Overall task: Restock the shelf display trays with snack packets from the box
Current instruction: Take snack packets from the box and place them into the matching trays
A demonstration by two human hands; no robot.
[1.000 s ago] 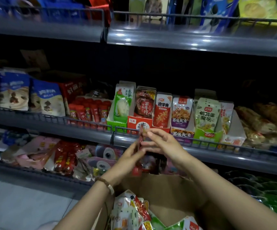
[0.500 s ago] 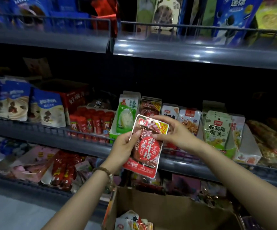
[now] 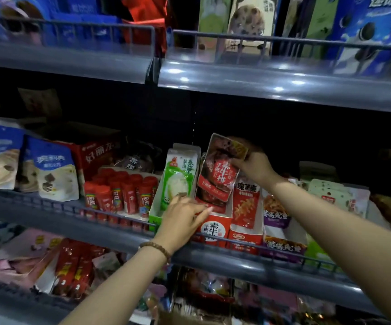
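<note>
The red packet (image 3: 218,170), pinched at its top by the right hand (image 3: 253,165), hangs with its lower end at the mouth of the red tray (image 3: 215,228) on the shelf's (image 3: 236,256) front edge. The left hand (image 3: 182,219), fingers loosely spread, touches the tray front. The packet is not yet seated.

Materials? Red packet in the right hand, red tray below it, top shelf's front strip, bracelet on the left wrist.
Red snack packet: glossy plastic film, probably; it shines and creases.
Red display tray: printed cardboard, matte; white cut edges, folded walls.
Shelf front strip: smooth glossy grey, plastic or painted metal; sharp light reflections.
Bracelet: round brown beads, maybe wood.
</note>
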